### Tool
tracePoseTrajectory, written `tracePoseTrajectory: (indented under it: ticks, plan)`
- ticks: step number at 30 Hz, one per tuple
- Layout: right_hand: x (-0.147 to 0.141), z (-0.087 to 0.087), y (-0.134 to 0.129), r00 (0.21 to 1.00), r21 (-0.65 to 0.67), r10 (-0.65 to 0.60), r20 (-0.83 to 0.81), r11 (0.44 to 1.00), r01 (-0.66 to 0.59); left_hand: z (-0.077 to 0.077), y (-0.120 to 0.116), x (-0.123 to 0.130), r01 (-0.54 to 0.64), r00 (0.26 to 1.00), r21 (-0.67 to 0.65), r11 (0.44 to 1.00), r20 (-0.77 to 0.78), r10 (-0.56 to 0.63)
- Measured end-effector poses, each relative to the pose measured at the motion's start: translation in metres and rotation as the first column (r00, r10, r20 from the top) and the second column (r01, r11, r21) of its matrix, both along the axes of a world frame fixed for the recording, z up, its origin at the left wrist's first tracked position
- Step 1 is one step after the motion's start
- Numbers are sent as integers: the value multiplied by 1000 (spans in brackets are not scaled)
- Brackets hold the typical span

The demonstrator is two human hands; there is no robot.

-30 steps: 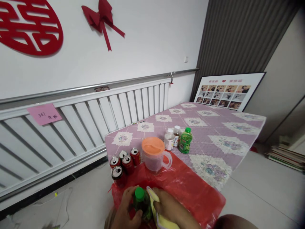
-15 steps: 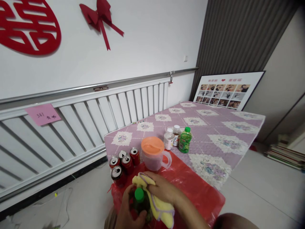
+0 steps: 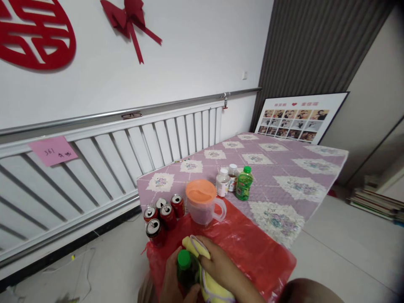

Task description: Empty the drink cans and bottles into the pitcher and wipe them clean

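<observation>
My left hand is wrapped round a dark bottle with a green cap, held upright at the near edge of the table. In my right hand is a yellow cloth with a purple edge, pressed against the bottle's right side. The bottle's lower part is hidden by my hands and the frame's edge. Beneath both hands lies a red plastic bag, spread over the near part of the table. A clear plastic pitcher with an orange lid stands just beyond my hands.
Several opened red cans are grouped at the left edge. Behind the pitcher stand two white-capped bottles and a green bottle. A flowered tablecloth covers the table. A white radiator runs along the wall.
My right hand and the cloth have shifted slightly down and to the right along the bottle. My left hand keeps its hold, slightly lower. The view has moved a little.
</observation>
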State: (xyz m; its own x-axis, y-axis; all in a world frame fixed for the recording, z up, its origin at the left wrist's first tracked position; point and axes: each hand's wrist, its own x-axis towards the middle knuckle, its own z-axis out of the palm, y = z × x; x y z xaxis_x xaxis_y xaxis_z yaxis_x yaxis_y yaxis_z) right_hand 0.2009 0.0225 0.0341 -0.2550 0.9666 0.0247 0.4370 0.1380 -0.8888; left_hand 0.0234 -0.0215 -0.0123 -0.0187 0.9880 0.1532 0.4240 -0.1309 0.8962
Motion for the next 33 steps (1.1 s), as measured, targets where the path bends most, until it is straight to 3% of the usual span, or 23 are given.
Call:
tracePoseTrajectory:
  ticks: [4,6,8,12,14,16,19,21,23,25,28,33]
  plan:
    - [1,28,-8,994,47,-10,-111,999,15,-5,1,-1,53,997,-34,998,57,-51]
    - [3,30,-11,993,32,3,-117,999,1,-8,4,-7,79,993,-36,996,90,-76]
    - [4,17,-13,996,-2,5,-84,1000,-5,-13,6,-16,87,992,-23,996,88,-85]
    - [4,-27,-19,1000,-25,0,23,1000,1,-22,10,-32,94,992,-4,996,79,-94]
    - [3,-36,-21,1000,-13,-2,27,1000,3,-20,11,-34,110,987,60,992,109,-116]
    - [2,-29,-22,1000,15,7,-13,1000,-6,-14,12,-34,191,975,112,975,95,-202]
    - [2,2,-22,996,55,15,-91,998,-10,1,12,-30,317,945,70,946,60,-322]
    - [3,19,-20,993,79,31,-113,997,-22,11,10,-27,334,941,24,942,58,-335]
    - [6,26,-18,992,56,24,-123,998,-17,17,7,-26,334,940,2,943,68,-334]
    - [9,19,-15,992,1,6,-123,1000,-6,20,5,-26,352,929,6,936,115,-351]
    - [12,-4,-16,994,-66,-24,-108,998,17,20,5,-28,321,930,43,946,174,-323]
    - [9,-40,-29,984,-79,-134,-121,989,125,16,7,-33,89,981,36,995,171,-94]
